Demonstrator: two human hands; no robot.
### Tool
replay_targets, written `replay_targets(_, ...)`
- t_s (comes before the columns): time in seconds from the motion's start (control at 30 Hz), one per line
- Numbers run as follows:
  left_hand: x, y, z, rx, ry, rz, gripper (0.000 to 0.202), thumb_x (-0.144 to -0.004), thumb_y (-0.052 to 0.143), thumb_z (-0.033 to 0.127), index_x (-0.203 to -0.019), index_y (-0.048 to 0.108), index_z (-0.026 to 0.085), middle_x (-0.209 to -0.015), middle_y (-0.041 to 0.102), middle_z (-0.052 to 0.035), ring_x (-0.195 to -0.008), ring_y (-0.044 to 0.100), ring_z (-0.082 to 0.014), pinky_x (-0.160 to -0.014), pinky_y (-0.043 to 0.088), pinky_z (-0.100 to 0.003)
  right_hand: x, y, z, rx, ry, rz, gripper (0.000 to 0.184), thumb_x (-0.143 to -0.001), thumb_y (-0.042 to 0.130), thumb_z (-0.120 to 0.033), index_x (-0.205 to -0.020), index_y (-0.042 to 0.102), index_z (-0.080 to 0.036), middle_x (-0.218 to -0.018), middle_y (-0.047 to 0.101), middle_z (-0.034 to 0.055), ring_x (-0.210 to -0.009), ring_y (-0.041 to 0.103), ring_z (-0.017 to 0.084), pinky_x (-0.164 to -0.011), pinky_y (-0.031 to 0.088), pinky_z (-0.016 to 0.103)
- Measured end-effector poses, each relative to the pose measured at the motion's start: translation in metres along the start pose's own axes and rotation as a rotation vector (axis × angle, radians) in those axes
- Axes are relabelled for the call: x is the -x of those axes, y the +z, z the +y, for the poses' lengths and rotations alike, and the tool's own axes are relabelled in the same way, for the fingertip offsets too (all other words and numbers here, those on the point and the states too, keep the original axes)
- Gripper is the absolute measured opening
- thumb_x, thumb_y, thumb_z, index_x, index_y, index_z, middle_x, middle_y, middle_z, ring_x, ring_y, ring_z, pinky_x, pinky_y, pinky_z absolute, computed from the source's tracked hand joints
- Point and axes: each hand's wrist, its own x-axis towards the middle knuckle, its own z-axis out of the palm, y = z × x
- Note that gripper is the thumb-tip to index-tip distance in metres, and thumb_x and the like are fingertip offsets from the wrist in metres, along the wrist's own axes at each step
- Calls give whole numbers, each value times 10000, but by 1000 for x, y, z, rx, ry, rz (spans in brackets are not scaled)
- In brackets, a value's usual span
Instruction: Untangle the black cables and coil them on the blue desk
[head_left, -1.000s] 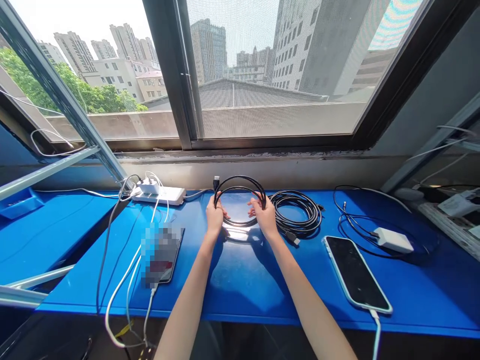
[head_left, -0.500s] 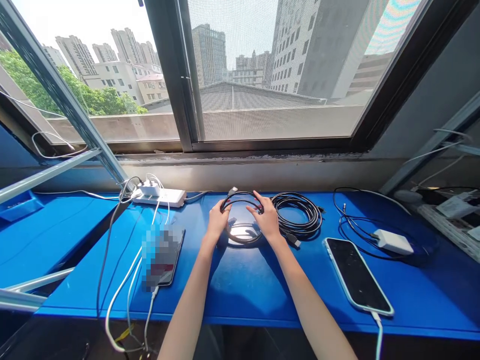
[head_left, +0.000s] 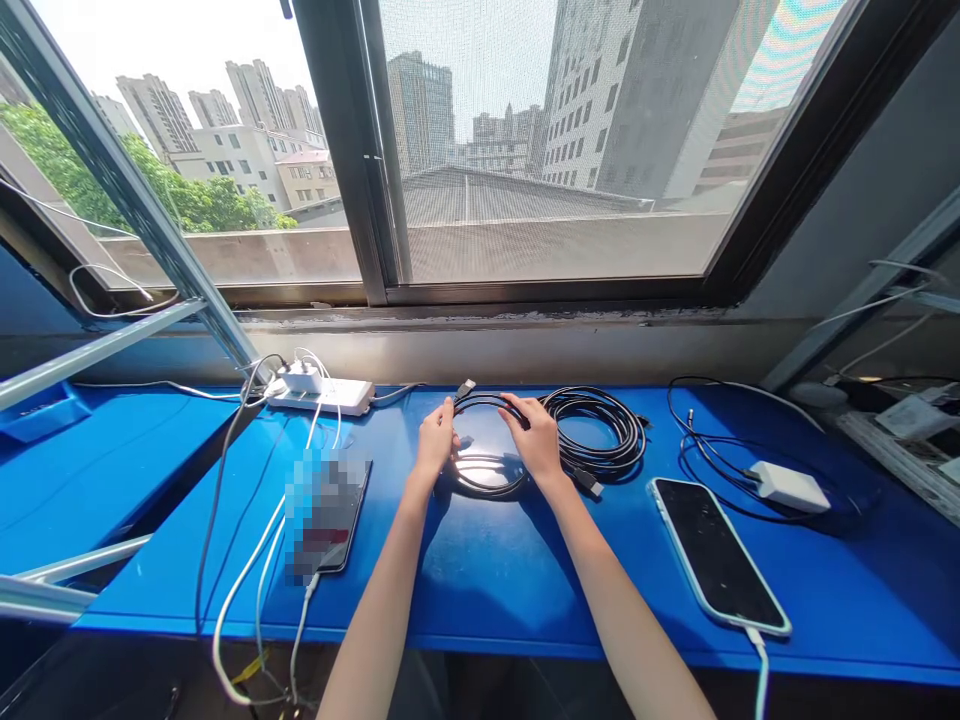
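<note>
A black cable point(head_left: 489, 491) lies in a loose coil near the back of the blue table, between my two hands. My left hand point(head_left: 436, 436) is closed around the coil's left side, and a silver-tipped plug point(head_left: 466, 389) sticks up just beyond its fingers. On the opposite side my right hand point(head_left: 534, 436) pinches the coil between thumb and fingers. A larger coil of black cable point(head_left: 600, 440) rests against the table just right of my right hand, with a connector point(head_left: 587, 483) at its front edge.
On the left are a white power strip point(head_left: 330, 395) with chargers and a partly blurred phone point(head_left: 337, 530). To the right, a white-framed phone point(head_left: 720, 555) and a white adapter point(head_left: 790, 486) lie on the blue table point(head_left: 502, 600). Metal frame posts point(head_left: 150, 230) stand beside the window.
The coil's upper loops have come down slightly and flattened. My right hand's fingers have closed from a spread pose into a pinch on the cable.
</note>
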Motion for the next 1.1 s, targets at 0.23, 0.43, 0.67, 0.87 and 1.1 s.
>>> replay_targets(0.23, -2, 1, 5, 103, -4, -29, 335, -875, 516, 414, -1057, 568, 137, -498, 522, 57, -314, 462, -61, -334, 306, -148, 0, -1, -3, 37, 19, 23, 262, -819, 495, -301, -935, 720, -234, -828, 647, 46, -657, 571, 164, -635, 470, 289)
replay_targets(0.43, 1, 2, 9, 150, 7, -64, 275, -851, 572, 271, -1101, 601, 160, -712, 590, 15, -357, 472, -21, -334, 303, -138, 0, -1, -5, 71, 44, 39, 256, -800, 490, -278, -898, 721, -231, -816, 657, 45, -627, 568, 161, -614, 472, 289)
replay_targets(0.67, 3, 1, 9, 160, 0, -99, 255, -782, 642, 350, -939, 650, 149, -536, 435, 86, -314, 296, -5, -298, 221, -139, -1, -2, -6, 85, 24, 30, 242, -808, 501, -288, -902, 719, -236, -835, 674, 47, -707, 609, 184, -665, 491, 303)
replay_targets(0.87, 2, -2, 9, 142, -54, -125, 336, -729, 680, 420, -916, 658, 141, -495, 396, 94, -296, 267, -13, -288, 189, -160, -1, -3, -5, 94, 18, 19, 239, -830, 533, -388, -882, 708, -234, -876, 690, 61, -788, 633, 205, -694, 496, 313)
replay_targets(1.1, 7, -2, 14, 129, -103, -152, 329, -710, 690, 461, -789, 647, 144, -447, 334, 102, -305, 238, -15, -315, 153, -174, 0, -4, -8, 97, 26, 10, 254, -822, 547, -426, -871, 700, -230, -884, 698, 60, -748, 633, 196, -652, 490, 301)
